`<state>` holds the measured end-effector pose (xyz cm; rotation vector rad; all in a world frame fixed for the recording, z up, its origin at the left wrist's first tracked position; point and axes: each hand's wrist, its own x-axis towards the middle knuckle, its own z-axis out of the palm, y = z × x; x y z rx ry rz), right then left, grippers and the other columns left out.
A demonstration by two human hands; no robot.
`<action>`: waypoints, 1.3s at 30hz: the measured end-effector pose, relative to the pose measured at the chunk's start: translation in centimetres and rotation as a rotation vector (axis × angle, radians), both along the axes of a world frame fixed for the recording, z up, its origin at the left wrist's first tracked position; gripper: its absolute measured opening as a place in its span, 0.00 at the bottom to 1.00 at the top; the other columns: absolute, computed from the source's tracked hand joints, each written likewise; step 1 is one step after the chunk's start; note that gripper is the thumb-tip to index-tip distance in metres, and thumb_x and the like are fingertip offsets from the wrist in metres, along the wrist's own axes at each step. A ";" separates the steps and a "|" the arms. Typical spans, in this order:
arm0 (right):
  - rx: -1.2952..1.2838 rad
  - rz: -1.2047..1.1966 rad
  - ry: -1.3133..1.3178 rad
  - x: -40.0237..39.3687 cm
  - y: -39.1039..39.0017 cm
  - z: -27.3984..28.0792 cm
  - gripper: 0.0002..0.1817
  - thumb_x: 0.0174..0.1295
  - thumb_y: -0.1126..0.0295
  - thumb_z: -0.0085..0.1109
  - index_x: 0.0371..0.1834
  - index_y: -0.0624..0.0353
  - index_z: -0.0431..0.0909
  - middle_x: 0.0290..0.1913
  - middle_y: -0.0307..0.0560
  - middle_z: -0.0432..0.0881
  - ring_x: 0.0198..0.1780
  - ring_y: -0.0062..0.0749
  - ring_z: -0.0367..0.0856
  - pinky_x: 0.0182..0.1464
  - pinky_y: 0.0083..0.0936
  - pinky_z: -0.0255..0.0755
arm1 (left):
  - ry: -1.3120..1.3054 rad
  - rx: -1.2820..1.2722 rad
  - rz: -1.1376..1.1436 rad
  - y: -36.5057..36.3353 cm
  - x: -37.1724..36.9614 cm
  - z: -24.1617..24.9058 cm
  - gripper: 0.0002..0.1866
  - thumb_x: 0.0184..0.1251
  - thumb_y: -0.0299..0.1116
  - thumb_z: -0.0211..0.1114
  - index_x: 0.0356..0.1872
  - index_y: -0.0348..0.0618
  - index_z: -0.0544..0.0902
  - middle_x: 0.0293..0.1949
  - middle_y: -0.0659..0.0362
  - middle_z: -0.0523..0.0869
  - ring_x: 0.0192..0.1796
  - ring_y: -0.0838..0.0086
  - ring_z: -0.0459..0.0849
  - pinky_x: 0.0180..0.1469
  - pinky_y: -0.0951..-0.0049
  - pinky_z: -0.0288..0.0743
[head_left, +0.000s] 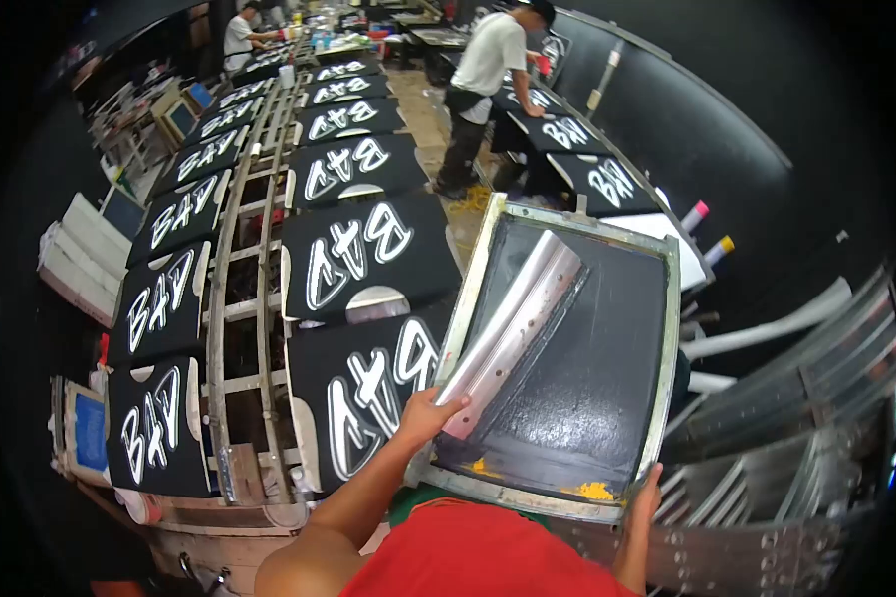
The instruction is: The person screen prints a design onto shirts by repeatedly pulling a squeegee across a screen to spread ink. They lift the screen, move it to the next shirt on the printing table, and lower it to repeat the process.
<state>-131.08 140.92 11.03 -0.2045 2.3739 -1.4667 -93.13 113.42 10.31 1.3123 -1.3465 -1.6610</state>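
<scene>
A screen printing frame (672,328) with dark mesh is held tilted in front of my body. Across its left half lies a metal squeegee (513,333), its lower end near my left hand (432,414). That hand is closed around the frame's left side, with the thumb reaching over to the squeegee's lower end. Low on the opposite side, my right hand (647,492) is closed on the frame by its bottom corner; its fingers are partly hidden. Yellow patches (592,491) mark the frame's lower edge. Left of it, a black shirt (378,393) printed with white letters lies partly covered.
Two rows of black printed shirts (353,254) run back along a metal rail (259,328). A person in a white shirt (491,55) leans over a right-hand table; another person (239,38) stands far back. Metal racks (767,478) are at my right.
</scene>
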 end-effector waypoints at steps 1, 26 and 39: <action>-0.036 0.034 -0.028 -2.1 -2.2 -0.4 0.45 0.75 0.32 0.45 0.55 0.73 0.84 0.47 0.50 0.86 0.48 0.36 0.79 0.55 0.34 0.73 | -0.010 -0.004 0.029 -0.9 -1.2 0.7 0.27 0.62 0.49 0.78 0.54 0.37 0.89 0.37 0.56 0.92 0.39 0.76 0.87 0.44 0.71 0.79; 0.334 1.812 0.275 -1.6 -57.2 -5.3 0.53 0.70 0.25 0.38 0.53 0.76 0.83 0.52 0.74 0.85 0.57 0.64 0.82 0.62 0.46 0.70 | -0.086 0.112 1.773 12.0 -21.2 -7.8 0.22 0.63 0.43 0.78 0.48 0.34 0.90 0.39 0.56 0.92 0.39 0.76 0.87 0.44 0.70 0.80; 0.431 2.209 0.404 13.0 -66.6 -10.9 0.57 0.67 0.22 0.40 0.56 0.79 0.81 0.60 0.77 0.80 0.67 0.61 0.78 0.66 0.45 0.69 | -0.297 0.343 2.090 7.2 -24.2 -6.4 0.30 0.60 0.53 0.78 0.48 0.32 0.90 0.39 0.50 0.93 0.41 0.68 0.90 0.46 0.64 0.81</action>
